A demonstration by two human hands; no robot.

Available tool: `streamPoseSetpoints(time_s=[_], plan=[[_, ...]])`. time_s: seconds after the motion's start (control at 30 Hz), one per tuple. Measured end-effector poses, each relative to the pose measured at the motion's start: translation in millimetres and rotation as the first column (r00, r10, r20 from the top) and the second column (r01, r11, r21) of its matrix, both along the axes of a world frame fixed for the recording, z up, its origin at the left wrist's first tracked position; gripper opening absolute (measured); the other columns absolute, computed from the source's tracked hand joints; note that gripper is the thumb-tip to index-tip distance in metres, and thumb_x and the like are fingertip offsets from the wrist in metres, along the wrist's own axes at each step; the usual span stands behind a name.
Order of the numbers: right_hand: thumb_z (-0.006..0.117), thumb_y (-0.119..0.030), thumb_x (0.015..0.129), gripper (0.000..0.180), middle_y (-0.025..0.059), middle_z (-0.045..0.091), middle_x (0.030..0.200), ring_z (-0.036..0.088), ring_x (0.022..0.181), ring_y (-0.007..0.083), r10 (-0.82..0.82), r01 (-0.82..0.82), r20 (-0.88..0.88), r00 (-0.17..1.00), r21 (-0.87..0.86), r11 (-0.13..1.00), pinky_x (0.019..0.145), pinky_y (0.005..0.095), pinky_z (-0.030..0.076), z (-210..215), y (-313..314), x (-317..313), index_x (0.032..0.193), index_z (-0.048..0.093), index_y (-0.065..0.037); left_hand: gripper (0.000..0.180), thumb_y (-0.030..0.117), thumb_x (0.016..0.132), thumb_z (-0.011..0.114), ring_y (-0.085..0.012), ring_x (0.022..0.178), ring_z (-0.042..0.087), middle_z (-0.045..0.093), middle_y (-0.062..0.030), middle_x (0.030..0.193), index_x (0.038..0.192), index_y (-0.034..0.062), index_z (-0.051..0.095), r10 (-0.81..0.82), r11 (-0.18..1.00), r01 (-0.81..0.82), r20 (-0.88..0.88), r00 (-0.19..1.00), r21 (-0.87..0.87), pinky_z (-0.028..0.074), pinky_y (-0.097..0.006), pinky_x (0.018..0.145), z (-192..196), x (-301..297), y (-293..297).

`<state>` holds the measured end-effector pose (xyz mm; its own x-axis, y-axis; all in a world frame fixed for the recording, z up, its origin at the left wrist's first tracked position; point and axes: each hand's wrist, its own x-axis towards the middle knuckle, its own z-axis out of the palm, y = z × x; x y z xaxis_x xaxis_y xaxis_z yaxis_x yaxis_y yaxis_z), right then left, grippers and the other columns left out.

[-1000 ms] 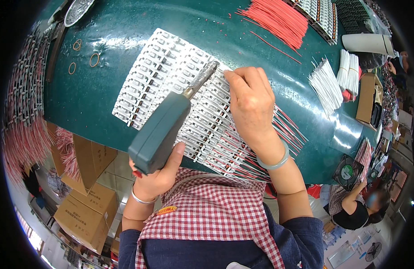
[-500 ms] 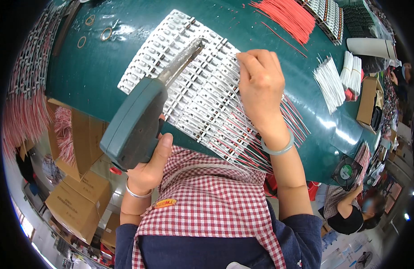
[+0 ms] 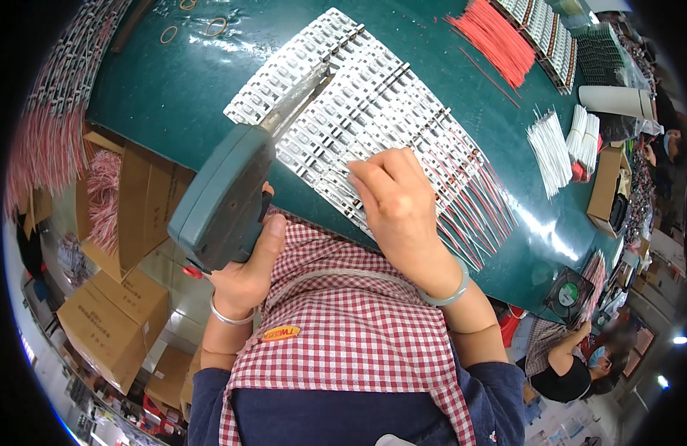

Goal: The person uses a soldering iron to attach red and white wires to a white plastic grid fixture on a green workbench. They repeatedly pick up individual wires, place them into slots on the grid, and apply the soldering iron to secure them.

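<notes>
**Tool over the strips**

Your left hand [image 3: 247,271] wraps its fingers around the teal soldering gun [image 3: 221,197], tip over the white strips [image 3: 358,111] on the green worktop [image 3: 172,89]. Your right hand [image 3: 395,204] presses down on the strips, fingers together and curled, beside the red wires [image 3: 470,201].

We note brown cardboard boxes [image 3: 109,327] stacked on the floor at lower left, beside the green table [image 3: 172,97], with more flattened cardboard [image 3: 146,197] against the table edge. A small open cardboard box [image 3: 607,189] stands on the table at far right. A small yellow oval label [image 3: 282,333] sits on the checked apron [image 3: 351,327].
</notes>
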<state>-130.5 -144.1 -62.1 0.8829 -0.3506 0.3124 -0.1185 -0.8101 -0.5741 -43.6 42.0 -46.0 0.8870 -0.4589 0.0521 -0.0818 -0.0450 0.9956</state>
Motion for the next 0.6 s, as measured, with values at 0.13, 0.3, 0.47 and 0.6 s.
streamPoseSetpoints(time_s=[0.13, 0.3, 0.47, 0.6], plan=[[0.064, 0.006, 0.065, 0.022, 0.0091, 0.056, 0.083, 0.054, 0.079, 0.0256, -0.031, 0.032, 0.013, 0.999, -0.084, 0.996, 0.063, 0.035, 0.048, -9, 5, 1, 0.086, 0.066, -0.001, 0.043, -0.005, 0.086, 0.069, -0.0115, 0.089, 0.062, 0.066, -0.0122, 0.116, 0.128, -0.0043, 0.057, 0.001, 1.0, -0.001, -0.074, 0.997, -0.004, 0.051, -0.025, 0.077, 0, -2, 8], [0.071, 0.003, 0.075, 0.014, 0.0072, 0.055, 0.081, 0.054, 0.077, 0.0252, -0.098, 0.094, -0.017, 0.995, -0.173, 0.98, 0.062, 0.0361, 0.048, -13, 10, 6, 0.084, 0.064, -0.005, 0.046, -0.005, 0.086, 0.07, -0.01, 0.085, 0.061, 0.066, -0.0128, 0.115, 0.13, -0.0047, 0.056, 0.004, 0.999, -0.01, -0.14, 0.99, -0.039, 0.05, -0.024, 0.072, 4, -2, 9], [0.063, 0.002, 0.069, 0.014, 0.0104, 0.049, 0.081, 0.052, 0.078, 0.0272, -0.114, 0.112, -0.001, 0.993, -0.204, 0.973, 0.062, 0.0361, 0.047, -17, 12, 9, 0.08, 0.057, -0.003, 0.038, -0.011, 0.084, 0.061, -0.0103, 0.055, 0.053, 0.064, -0.0189, 0.107, 0.121, -0.0107, 0.053, 0.094, 0.995, -0.094, -0.015, 0.995, -0.012, 0.042, -0.024, 0.047, 1, -3, -1], [0.062, 0.002, 0.073, 0.014, 0.0123, 0.048, 0.082, 0.051, 0.078, 0.0298, -0.122, 0.133, 0.084, 0.989, -0.139, 0.981, 0.064, 0.0388, 0.046, -2, -8, 1, 0.084, 0.056, -0.002, 0.034, -0.012, 0.084, 0.06, -0.0103, 0.058, 0.054, 0.063, -0.0212, 0.114, 0.118, -0.0119, 0.055, 0.049, 0.999, -0.05, -0.051, 0.997, -0.02, 0.042, -0.024, 0.047, -2, -1, 0]])
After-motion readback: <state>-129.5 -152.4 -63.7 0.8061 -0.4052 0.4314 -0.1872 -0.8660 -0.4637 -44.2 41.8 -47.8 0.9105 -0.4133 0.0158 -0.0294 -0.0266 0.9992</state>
